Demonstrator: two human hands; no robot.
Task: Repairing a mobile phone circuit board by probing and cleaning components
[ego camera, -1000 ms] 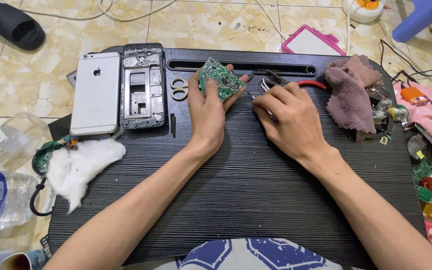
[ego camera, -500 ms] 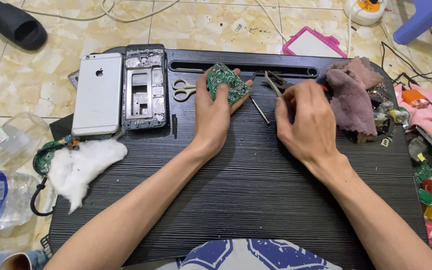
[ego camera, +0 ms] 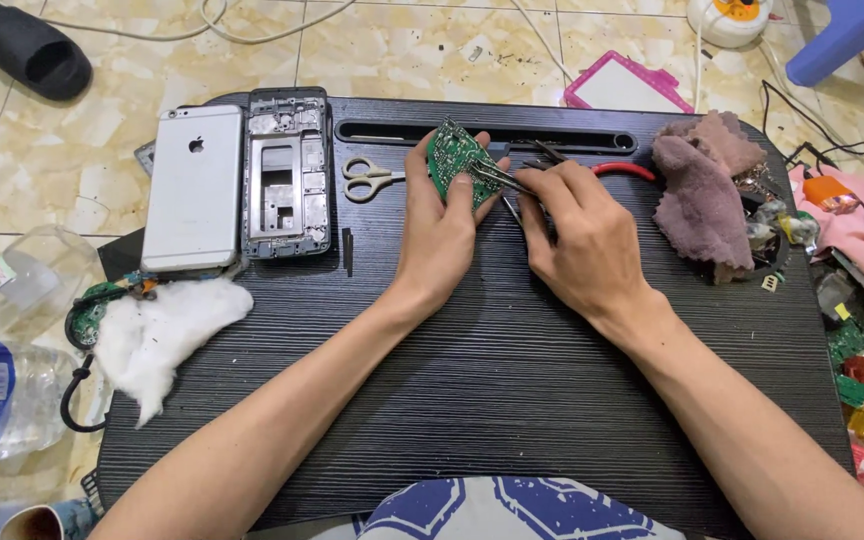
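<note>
My left hand point(ego camera: 440, 235) holds a small green circuit board point(ego camera: 451, 158) upright at the far middle of a black lap table point(ego camera: 472, 380). My right hand point(ego camera: 580, 240) grips metal tweezers point(ego camera: 500, 176), and their tips touch the board's right side. The two hands sit close together, thumbs almost meeting.
A silver phone back point(ego camera: 192, 185) and a bare phone frame point(ego camera: 286, 175) lie at the far left. Small scissors point(ego camera: 370, 181) rest beside the frame. White cotton point(ego camera: 160, 335) hangs over the left edge. A brown cloth point(ego camera: 702, 195) and red-handled pliers point(ego camera: 620, 169) lie right.
My right hand went from over the pliers at the right, came back left with the tweezers, and now their tips touch the board. My left hand kept holding the board.
</note>
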